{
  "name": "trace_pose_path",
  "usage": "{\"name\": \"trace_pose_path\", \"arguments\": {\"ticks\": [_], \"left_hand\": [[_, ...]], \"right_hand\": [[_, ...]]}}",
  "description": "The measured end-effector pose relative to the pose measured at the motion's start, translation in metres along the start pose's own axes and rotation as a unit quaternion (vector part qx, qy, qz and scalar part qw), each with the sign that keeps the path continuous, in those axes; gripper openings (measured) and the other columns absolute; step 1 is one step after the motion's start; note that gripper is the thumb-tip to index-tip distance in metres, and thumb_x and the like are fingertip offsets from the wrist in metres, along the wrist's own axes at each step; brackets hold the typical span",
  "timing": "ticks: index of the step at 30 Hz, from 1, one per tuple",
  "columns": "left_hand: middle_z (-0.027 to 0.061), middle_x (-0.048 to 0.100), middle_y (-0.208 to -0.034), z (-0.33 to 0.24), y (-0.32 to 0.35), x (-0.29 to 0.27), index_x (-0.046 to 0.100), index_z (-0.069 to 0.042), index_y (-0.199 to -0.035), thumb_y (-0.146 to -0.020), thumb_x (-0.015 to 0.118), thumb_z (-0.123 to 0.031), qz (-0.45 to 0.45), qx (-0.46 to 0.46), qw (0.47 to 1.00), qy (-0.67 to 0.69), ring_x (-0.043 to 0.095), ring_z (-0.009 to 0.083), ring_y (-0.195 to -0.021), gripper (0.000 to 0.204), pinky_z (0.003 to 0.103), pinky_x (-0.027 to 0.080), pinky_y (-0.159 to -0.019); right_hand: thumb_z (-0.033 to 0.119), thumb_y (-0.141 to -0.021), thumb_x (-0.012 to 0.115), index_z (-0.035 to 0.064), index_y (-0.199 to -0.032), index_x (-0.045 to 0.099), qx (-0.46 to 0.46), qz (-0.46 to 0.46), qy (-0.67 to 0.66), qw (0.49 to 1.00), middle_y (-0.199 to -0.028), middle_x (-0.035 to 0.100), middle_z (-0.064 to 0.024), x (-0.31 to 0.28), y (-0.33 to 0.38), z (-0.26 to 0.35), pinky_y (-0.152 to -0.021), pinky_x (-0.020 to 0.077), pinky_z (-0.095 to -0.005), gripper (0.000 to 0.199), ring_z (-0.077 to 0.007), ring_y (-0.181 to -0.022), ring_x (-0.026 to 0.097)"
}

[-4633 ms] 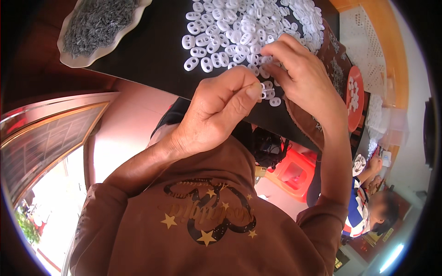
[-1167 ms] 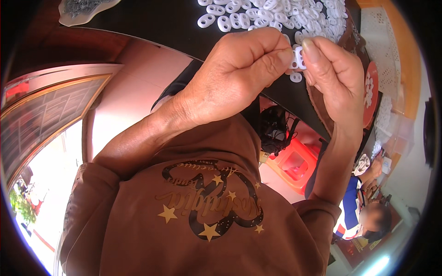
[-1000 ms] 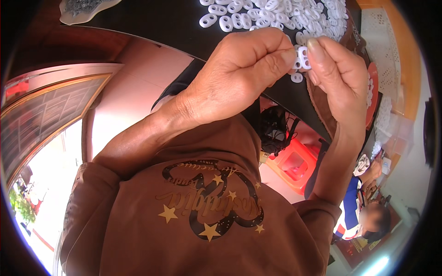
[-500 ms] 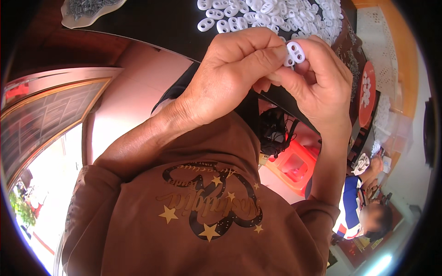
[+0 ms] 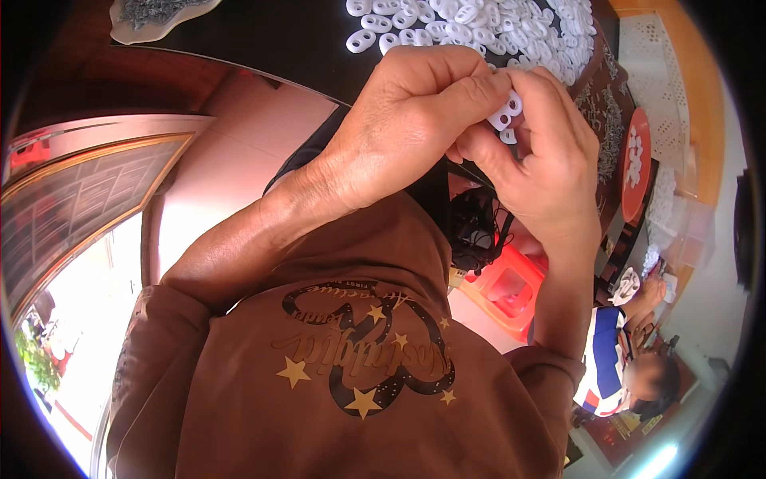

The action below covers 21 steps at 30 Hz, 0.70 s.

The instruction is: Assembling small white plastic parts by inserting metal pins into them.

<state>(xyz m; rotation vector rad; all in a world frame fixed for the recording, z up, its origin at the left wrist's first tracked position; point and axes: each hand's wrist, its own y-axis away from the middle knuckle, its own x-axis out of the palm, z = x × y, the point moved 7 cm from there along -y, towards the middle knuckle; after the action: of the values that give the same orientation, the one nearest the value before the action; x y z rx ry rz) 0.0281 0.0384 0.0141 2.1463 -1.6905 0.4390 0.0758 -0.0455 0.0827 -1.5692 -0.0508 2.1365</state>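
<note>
A small white plastic cord lock with two round holes (image 5: pixel 509 112) is pinched between my hands, above the near edge of the dark table. My left hand (image 5: pixel 415 120) closes thumb and fingers on its upper left side. From the right, the curled fingers and thumb of my right hand (image 5: pixel 546 152) grip it too. Another white bit (image 5: pixel 508 136) shows just below, between thumb and finger of the right hand; its shape is mostly hidden. Just beyond the hands lies a heap of similar white two-hole pieces (image 5: pixel 479 32).
A pale dish (image 5: pixel 140 36) of small grey metal springs stands at the far left. More grey springs (image 5: pixel 604 120) lie at the table's right side, near a red plate (image 5: pixel 636 195) with white bits. A red plastic stool (image 5: pixel 507 291) is below. Another person (image 5: pixel 610 359) sits at right.
Both hands have shifted slightly, and the cord lock between them has tilted and dropped a little. A second white bit now shows below it.
</note>
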Motion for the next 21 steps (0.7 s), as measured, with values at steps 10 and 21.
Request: {"name": "trace_pose_path", "arguments": {"ticks": [10,21], "left_hand": [[-0.0002,0.056,-0.068,-0.002,-0.001,0.000,0.062,0.000,-0.083,-0.092,0.053,-0.017,-0.011,0.017,1.000,0.019,0.051,0.0058,-0.061,0.021,0.021,0.044,-0.056],[0.0002,0.054,-0.065,-0.002,0.000,-0.001,0.061,0.000,-0.080,-0.092,0.053,-0.017,0.043,0.030,0.998,0.032,0.051,0.0059,-0.060,0.023,0.021,0.042,-0.055]], "right_hand": [[0.006,-0.078,0.072,-0.0020,-0.092,0.057,0.079,0.005,-0.050,0.996,-0.076,0.060,-0.0053,-0.003,0.008,-0.009,-0.056,0.0434,-0.0210,0.022,-0.0062,-0.063,0.052],[0.017,-0.087,0.065,0.0016,-0.079,0.059,0.316,0.084,-0.494,0.805,-0.076,0.067,-0.0058,0.022,0.020,-0.018,-0.045,0.0343,-0.0157,0.018,-0.0024,-0.061,0.053]]}}
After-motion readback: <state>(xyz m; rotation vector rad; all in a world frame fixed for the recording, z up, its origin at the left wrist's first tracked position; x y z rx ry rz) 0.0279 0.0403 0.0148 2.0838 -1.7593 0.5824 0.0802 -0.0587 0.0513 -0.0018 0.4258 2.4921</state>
